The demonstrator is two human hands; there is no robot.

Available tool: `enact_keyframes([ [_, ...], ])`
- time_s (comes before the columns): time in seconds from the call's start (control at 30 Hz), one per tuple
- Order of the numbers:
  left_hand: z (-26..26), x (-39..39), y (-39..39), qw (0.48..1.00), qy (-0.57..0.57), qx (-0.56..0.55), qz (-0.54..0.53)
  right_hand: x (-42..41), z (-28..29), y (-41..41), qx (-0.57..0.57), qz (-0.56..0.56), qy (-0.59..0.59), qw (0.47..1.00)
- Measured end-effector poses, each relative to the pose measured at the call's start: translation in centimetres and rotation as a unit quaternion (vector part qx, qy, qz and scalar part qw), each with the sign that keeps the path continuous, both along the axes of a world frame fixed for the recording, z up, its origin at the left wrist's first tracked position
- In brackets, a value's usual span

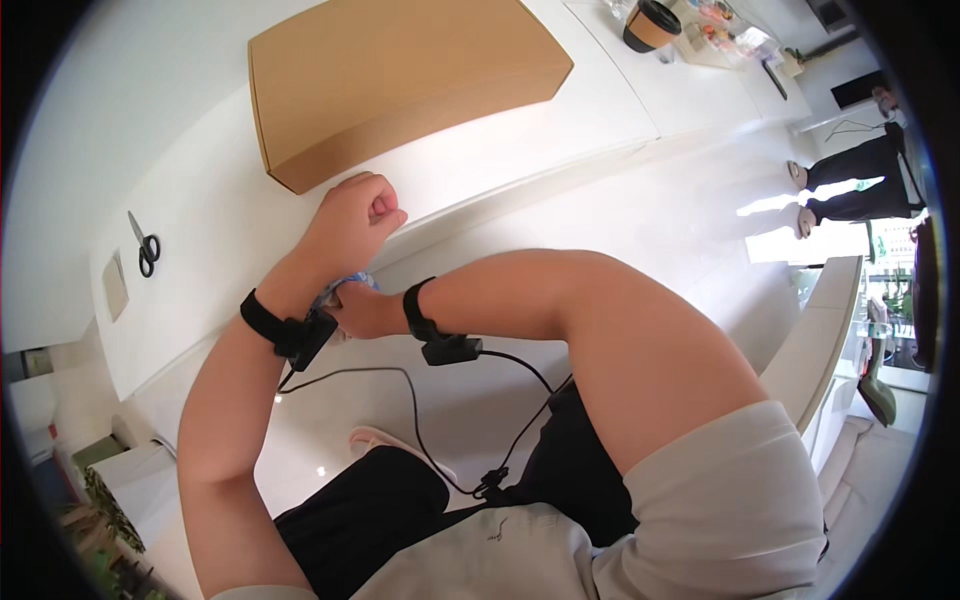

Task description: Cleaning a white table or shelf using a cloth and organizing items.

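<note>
My left hand (356, 217) is curled into a fist just off the near edge of a closed brown cardboard box (405, 75); nothing shows between its fingers. Below the left wrist, my right hand (364, 311) grips a crumpled blue-and-white patterned item (361, 280), perhaps cloth or a wrapper. The left forearm hides much of that item and some of the right fingers. Each wrist wears a black strap with a small black device, joined to a dark cable. Scissors with black handles (148, 251) lie on the white table (195, 315) at the left, beside a flat beige piece (115, 285).
A lidded brown-and-black cup (651, 26) and a clear container with colourful items (720, 37) stand at the table's far right. The dark cable (412, 397) hangs in front of my body. Another person in dark trousers (855, 180) stands at the far right.
</note>
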State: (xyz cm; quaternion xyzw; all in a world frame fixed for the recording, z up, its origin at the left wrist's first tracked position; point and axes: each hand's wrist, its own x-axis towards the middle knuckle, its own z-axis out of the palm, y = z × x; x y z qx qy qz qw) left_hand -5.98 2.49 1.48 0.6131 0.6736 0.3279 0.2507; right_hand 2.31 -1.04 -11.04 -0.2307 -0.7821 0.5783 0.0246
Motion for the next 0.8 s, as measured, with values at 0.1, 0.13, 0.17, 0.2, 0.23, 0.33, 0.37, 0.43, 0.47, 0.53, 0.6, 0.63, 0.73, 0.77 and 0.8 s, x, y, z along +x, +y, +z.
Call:
enact_keyframes([
  [0.1,0.0,-0.1,0.9,1.0,-0.008,0.004,-0.014,0.9,-0.1,1.8,-0.041,0.011,0.079,0.996],
  [0.13,0.3,-0.4,0.8,0.999,-0.012,-0.028,-0.011,1.7,2.9,3.0,-0.083,0.054,0.011,0.995],
  [0.17,0.8,-0.6,0.7,0.999,-0.011,-0.031,-0.006,2.0,5.0,3.9,-0.123,0.095,-0.053,0.986],
  [0.2,1.2,-0.4,1.3,0.999,-0.005,-0.05,-0.014,2.2,4.1,4.5,-0.06,0.105,-0.098,0.988],
  [0.23,1.1,-0.4,1.4,0.997,-0.001,-0.073,-0.021,2.7,3.4,4.8,-0.061,0.107,-0.097,0.988],
  [0.33,0.7,0.3,1.3,0.995,0.084,-0.04,-0.033,6.1,0.0,7.1,0.019,0.043,-0.01,0.999],
  [0.37,0.4,0.5,1.3,0.995,0.086,-0.042,-0.034,7.2,-1.6,8.4,0.028,0.033,0.013,0.999],
  [0.43,-0.5,1.1,0.8,0.983,0.179,0.025,-0.011,10.4,0.6,11.7,0.004,-0.002,-0.111,0.994],
  [0.47,-0.1,1.7,1.1,0.983,0.181,0.027,-0.018,12.7,0.0,14.0,0.026,-0.042,-0.103,0.993],
  [0.53,0.6,2.2,1.3,0.972,0.237,0.001,0.003,16.9,-0.5,18.3,0.077,-0.11,-0.109,0.985],
  [0.6,0.5,2.4,1.8,0.965,0.261,-0.011,-0.004,21.2,-0.3,23.4,0.146,-0.183,-0.164,0.958],
  [0.63,0.6,3.1,1.9,0.96,0.28,-0.028,-0.005,23.5,-0.6,25.7,0.181,-0.222,-0.205,0.936],
  [0.73,2.1,5.8,2.4,0.971,0.194,0.02,-0.138,28.6,-1.3,31.0,0.254,-0.354,-0.202,0.877],
  [0.77,2.1,7.1,2.5,0.97,0.194,0.024,-0.144,29.9,-1.2,32.0,0.293,-0.407,-0.2,0.842],
  [0.8,2.3,8.6,2.3,0.968,0.147,0.066,-0.191,30.6,0.2,32.6,0.271,-0.446,-0.199,0.829],
])
